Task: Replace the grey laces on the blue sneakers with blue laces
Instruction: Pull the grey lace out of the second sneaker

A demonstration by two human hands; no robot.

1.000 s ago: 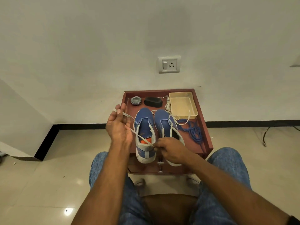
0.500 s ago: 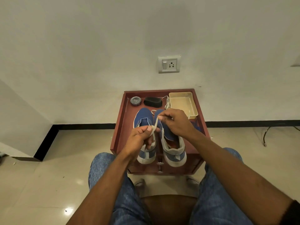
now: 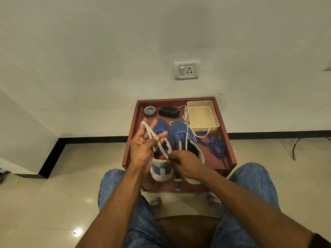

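- Left hand (image 3: 143, 149) is raised over the left sneaker (image 3: 161, 151), palm turned toward the camera, fingers mostly spread, with the grey lace (image 3: 154, 138) looped over the fingertips and running down across the palm side. The thumb looks like it's pinning the lace against a finger.
- Right hand (image 3: 184, 163) sits just to the right of the left one, low over the heel end of the right sneaker (image 3: 180, 135), fingers curled, pinching the lower end of that same grey lace.
- Both sneakers sit side by side on a small red-brown table (image 3: 227, 151), toes pointing away from the hands.
- Right sneaker has a loose grey lace trailing off toward the cream tray (image 3: 202, 115) beyond the right hand.
- Blue laces (image 3: 215, 144) lie in a loose pile on the table, to the right of the right hand, just beside the right sneaker.
- Past the left hand's fingertips: a round tin (image 3: 150, 111) and a black brush-looking thing (image 3: 169, 111).
- Wall socket (image 3: 186, 69) up on the wall behind it all.
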